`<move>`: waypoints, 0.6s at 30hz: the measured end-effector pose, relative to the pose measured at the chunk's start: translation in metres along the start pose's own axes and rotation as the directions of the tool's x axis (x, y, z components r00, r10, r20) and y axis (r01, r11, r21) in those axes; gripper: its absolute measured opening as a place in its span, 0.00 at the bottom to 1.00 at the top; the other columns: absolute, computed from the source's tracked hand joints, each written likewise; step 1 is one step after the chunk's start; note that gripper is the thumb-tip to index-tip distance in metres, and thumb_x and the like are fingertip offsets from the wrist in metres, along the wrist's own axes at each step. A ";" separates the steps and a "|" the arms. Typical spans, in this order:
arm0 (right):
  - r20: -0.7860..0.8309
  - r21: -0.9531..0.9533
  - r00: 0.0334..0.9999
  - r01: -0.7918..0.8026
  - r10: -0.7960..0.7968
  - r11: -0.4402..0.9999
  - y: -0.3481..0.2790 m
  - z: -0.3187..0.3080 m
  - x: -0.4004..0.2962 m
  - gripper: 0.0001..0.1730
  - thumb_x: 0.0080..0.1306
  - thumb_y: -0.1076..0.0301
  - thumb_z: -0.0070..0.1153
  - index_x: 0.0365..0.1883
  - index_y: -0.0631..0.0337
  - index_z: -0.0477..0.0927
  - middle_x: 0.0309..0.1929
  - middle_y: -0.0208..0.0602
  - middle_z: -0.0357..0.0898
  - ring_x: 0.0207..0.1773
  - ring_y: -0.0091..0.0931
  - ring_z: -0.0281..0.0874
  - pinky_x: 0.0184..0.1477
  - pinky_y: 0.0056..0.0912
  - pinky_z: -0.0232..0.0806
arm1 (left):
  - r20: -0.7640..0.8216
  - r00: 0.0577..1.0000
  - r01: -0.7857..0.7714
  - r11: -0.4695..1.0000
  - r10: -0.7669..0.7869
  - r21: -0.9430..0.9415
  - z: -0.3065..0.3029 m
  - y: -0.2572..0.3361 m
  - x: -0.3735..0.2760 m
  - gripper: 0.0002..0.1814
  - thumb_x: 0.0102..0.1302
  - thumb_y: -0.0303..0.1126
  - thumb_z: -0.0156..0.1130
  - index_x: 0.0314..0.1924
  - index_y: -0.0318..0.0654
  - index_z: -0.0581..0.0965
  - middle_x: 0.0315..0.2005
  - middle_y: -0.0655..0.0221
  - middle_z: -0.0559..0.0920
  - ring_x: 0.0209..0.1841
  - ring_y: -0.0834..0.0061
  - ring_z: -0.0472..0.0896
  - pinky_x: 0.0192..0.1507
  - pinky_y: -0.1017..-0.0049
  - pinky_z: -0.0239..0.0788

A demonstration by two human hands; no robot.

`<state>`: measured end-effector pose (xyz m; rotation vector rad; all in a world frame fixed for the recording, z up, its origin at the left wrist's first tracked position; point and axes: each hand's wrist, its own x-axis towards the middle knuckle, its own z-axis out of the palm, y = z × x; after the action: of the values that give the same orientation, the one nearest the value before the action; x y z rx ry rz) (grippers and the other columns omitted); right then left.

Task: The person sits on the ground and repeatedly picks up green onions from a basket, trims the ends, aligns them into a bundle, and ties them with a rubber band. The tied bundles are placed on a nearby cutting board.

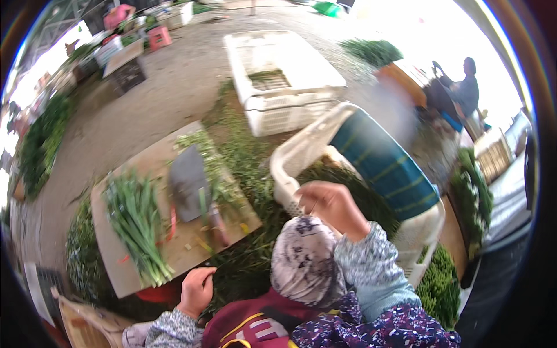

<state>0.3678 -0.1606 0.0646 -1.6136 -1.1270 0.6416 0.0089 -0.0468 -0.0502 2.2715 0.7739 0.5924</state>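
Note:
My left hand (196,290) is held near the front corner of a wooden board (143,174), its fingers curled; I cannot tell if it holds anything. On the board lie a bunch of green stalks with pale ends (137,226), a broad-bladed cleaver (189,185) with its handle towards me, red ties (172,222) and chopped green trimmings (198,145). My right hand (333,206), blurred, is raised over the near rim of a white plastic basket (283,174), fingers bent; whether something is in them is unclear. Dark green leaves (374,202) fill part of that basket.
White plastic crates (278,108) stand beyond the basket, and a blue-green striped cloth (387,165) hangs over its far side. Leaf trimmings cover the ground between board and crates. A person (463,93) sits at right; another (117,16) bends at far left. Greenery bundles (43,139) lie at left.

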 end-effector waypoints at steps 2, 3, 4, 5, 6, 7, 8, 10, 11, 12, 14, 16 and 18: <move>-0.282 0.119 0.942 -0.154 0.182 0.981 0.052 -0.060 0.001 0.08 0.68 0.73 0.57 0.41 0.68 0.84 0.31 0.32 0.83 0.33 0.20 0.81 0.35 0.28 0.74 | 0.037 0.999 0.037 0.999 -0.036 -0.014 0.018 0.009 0.006 0.08 0.61 0.19 0.61 0.40 0.35 0.83 0.36 0.58 0.85 0.41 0.57 0.84 0.47 0.66 0.76; -0.410 0.185 0.864 -0.235 0.292 0.954 0.088 -0.086 -0.003 0.08 0.69 0.73 0.56 0.40 0.68 0.84 0.29 0.29 0.83 0.33 0.18 0.80 0.34 0.26 0.74 | 0.053 0.997 0.051 0.998 -0.049 -0.035 0.025 0.019 0.016 0.08 0.61 0.19 0.61 0.40 0.35 0.83 0.36 0.58 0.85 0.41 0.58 0.84 0.46 0.66 0.76; -0.483 0.052 0.826 -0.303 0.289 0.952 0.137 -0.112 -0.014 0.08 0.68 0.72 0.57 0.39 0.67 0.84 0.29 0.31 0.83 0.33 0.21 0.81 0.35 0.28 0.74 | 0.067 0.998 0.004 0.999 -0.001 -0.044 0.033 0.030 0.030 0.09 0.61 0.18 0.61 0.40 0.34 0.83 0.36 0.58 0.85 0.41 0.58 0.84 0.46 0.66 0.75; -0.542 -0.073 0.793 -0.372 0.276 0.925 0.186 -0.132 -0.024 0.08 0.66 0.71 0.57 0.38 0.66 0.85 0.28 0.33 0.84 0.33 0.24 0.83 0.36 0.30 0.74 | 0.075 0.996 -0.036 0.998 0.040 -0.047 0.040 0.042 0.048 0.09 0.61 0.18 0.61 0.40 0.34 0.83 0.36 0.58 0.85 0.41 0.58 0.83 0.46 0.66 0.75; -0.523 -0.191 0.794 -0.465 0.311 0.864 0.219 -0.144 -0.035 0.09 0.64 0.69 0.58 0.37 0.64 0.85 0.29 0.36 0.85 0.34 0.28 0.84 0.38 0.33 0.75 | 0.086 0.992 -0.089 0.994 0.094 -0.060 0.047 0.055 0.069 0.10 0.60 0.17 0.61 0.41 0.34 0.82 0.37 0.58 0.85 0.41 0.57 0.83 0.46 0.66 0.75; -0.499 -0.306 0.791 -0.543 0.354 0.782 0.249 -0.149 -0.047 0.09 0.62 0.68 0.59 0.37 0.63 0.85 0.30 0.39 0.86 0.36 0.32 0.85 0.41 0.35 0.75 | 0.097 0.985 -0.135 0.988 0.142 -0.071 0.054 0.070 0.092 0.11 0.60 0.16 0.61 0.42 0.34 0.82 0.37 0.58 0.85 0.41 0.57 0.83 0.46 0.66 0.75; -0.419 -0.199 0.769 -0.597 0.483 0.777 0.282 -0.148 -0.057 0.10 0.60 0.66 0.59 0.36 0.61 0.86 0.34 0.44 0.86 0.40 0.41 0.84 0.46 0.39 0.74 | 0.087 0.978 -0.182 0.979 0.190 -0.095 0.063 0.083 0.116 0.12 0.60 0.15 0.60 0.43 0.34 0.82 0.38 0.58 0.85 0.41 0.57 0.83 0.46 0.66 0.75; -0.262 -0.378 0.842 -0.539 0.472 0.753 0.309 -0.136 -0.062 0.10 0.62 0.66 0.59 0.37 0.62 0.86 0.38 0.48 0.85 0.45 0.45 0.82 0.48 0.43 0.73 | 0.065 0.959 -0.269 0.956 0.277 -0.117 0.083 0.106 0.166 0.13 0.59 0.14 0.60 0.43 0.33 0.81 0.37 0.57 0.84 0.41 0.57 0.83 0.46 0.65 0.75; -0.183 -0.446 0.834 -0.542 0.520 0.713 0.305 -0.125 -0.057 0.11 0.62 0.66 0.59 0.39 0.62 0.85 0.41 0.50 0.84 0.46 0.46 0.81 0.49 0.45 0.72 | 0.078 0.960 -0.255 0.956 0.268 -0.146 0.094 0.115 0.188 0.13 0.59 0.14 0.60 0.44 0.33 0.81 0.37 0.57 0.84 0.42 0.56 0.82 0.47 0.65 0.74; -0.193 -0.430 0.846 -0.528 0.497 0.732 0.319 -0.117 -0.057 0.12 0.63 0.65 0.59 0.42 0.62 0.84 0.41 0.50 0.84 0.47 0.46 0.80 0.49 0.47 0.72 | 0.053 0.923 -0.373 0.920 0.381 -0.118 0.109 0.119 0.213 0.14 0.59 0.14 0.60 0.44 0.33 0.81 0.38 0.57 0.84 0.43 0.56 0.82 0.48 0.64 0.74; -0.194 -0.394 0.825 -0.561 0.530 0.728 0.333 -0.108 -0.044 0.15 0.64 0.65 0.59 0.47 0.62 0.82 0.42 0.51 0.81 0.47 0.48 0.78 0.50 0.49 0.71 | 0.083 0.903 -0.417 0.906 0.422 -0.070 0.137 0.125 0.255 0.12 0.60 0.14 0.58 0.43 0.33 0.81 0.37 0.57 0.83 0.42 0.55 0.81 0.48 0.64 0.73; -0.280 -0.402 0.837 -0.547 0.471 0.734 0.339 -0.102 -0.017 0.13 0.66 0.66 0.58 0.46 0.63 0.82 0.43 0.51 0.80 0.48 0.47 0.77 0.50 0.50 0.70 | 0.130 0.877 -0.464 0.886 0.462 -0.021 0.163 0.121 0.285 0.15 0.57 0.15 0.58 0.43 0.33 0.81 0.37 0.58 0.83 0.43 0.56 0.81 0.51 0.64 0.72; -0.353 -0.385 0.835 -0.541 0.422 0.748 0.354 -0.103 0.009 0.12 0.67 0.67 0.57 0.45 0.65 0.82 0.45 0.52 0.80 0.48 0.47 0.77 0.51 0.50 0.70 | 0.194 0.863 -0.481 0.876 0.467 0.034 0.188 0.108 0.299 0.16 0.54 0.17 0.57 0.43 0.35 0.82 0.37 0.61 0.84 0.45 0.58 0.81 0.53 0.64 0.71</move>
<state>0.5834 -0.2119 -0.2307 -2.3869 -0.6952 0.4891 0.3748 0.0037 -0.0425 2.5649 0.1394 0.5669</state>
